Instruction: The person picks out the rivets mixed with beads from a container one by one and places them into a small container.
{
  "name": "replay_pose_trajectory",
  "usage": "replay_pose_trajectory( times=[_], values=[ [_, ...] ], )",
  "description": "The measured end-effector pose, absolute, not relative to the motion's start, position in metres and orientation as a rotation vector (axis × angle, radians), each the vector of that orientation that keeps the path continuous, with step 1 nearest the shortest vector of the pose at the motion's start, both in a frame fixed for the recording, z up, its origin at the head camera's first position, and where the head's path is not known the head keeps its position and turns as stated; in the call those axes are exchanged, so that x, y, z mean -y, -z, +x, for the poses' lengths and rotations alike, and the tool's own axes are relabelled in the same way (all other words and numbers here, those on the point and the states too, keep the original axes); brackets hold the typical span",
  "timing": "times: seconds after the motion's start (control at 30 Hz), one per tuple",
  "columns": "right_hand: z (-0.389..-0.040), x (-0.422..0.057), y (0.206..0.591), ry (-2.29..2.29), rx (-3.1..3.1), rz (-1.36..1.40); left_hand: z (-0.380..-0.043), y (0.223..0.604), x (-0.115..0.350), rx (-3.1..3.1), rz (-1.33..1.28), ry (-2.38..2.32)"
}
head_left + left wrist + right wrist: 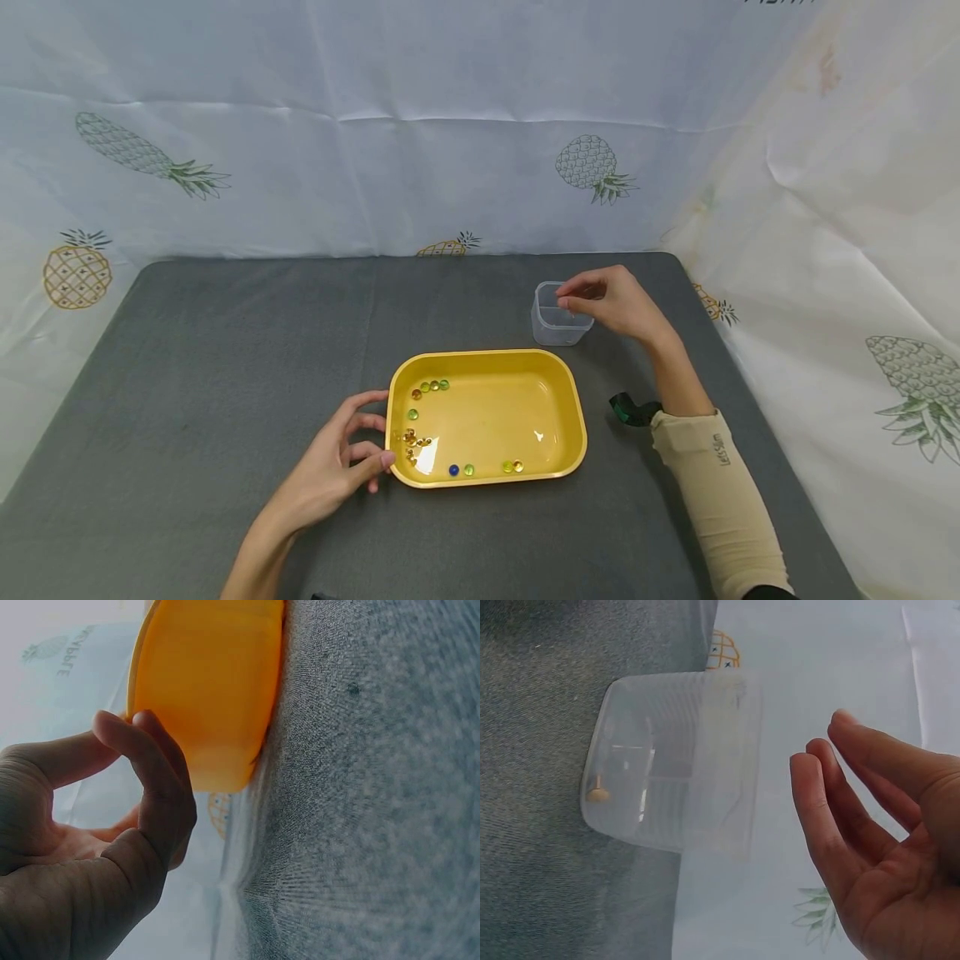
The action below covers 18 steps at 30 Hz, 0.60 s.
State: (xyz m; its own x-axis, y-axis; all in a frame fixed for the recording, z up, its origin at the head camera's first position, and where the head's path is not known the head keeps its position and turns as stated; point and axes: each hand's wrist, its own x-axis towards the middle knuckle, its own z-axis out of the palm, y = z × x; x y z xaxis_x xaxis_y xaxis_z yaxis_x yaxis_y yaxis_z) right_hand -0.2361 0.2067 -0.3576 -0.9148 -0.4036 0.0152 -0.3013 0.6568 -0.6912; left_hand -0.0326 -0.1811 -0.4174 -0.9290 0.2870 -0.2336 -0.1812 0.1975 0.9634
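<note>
A shallow yellow tray (487,417) lies on the dark cloth, with the fingers and thumb of my left hand (330,467) holding its left rim. In the left wrist view, fingertips meet at the rim of the tray (210,690). Inside lie several green and amber marbles (413,414), a blue marble (453,470) and a cluster of small gold thumbtacks (411,439). Over a clear plastic box (558,333) hangs my right hand (611,302), thumb and fingers apart with nothing visible between them. One gold thumbtack (598,791) shows inside the box in the right wrist view.
Grey cloth (225,375) covers the table. A white curtain with pineapple prints (450,183) hangs along the back and right side. Beside my right wrist, a dark strap end (633,412) sticks out near the beige sleeve (712,492).
</note>
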Motion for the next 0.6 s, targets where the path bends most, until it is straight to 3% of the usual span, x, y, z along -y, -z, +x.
replay_pose_trajectory(
  times=[0.6],
  values=[
    [-0.228,-0.194,0.339,1.075,-2.719,-0.673,-0.032,0.418,0.181,-2.119,0.114,-1.789]
  ],
)
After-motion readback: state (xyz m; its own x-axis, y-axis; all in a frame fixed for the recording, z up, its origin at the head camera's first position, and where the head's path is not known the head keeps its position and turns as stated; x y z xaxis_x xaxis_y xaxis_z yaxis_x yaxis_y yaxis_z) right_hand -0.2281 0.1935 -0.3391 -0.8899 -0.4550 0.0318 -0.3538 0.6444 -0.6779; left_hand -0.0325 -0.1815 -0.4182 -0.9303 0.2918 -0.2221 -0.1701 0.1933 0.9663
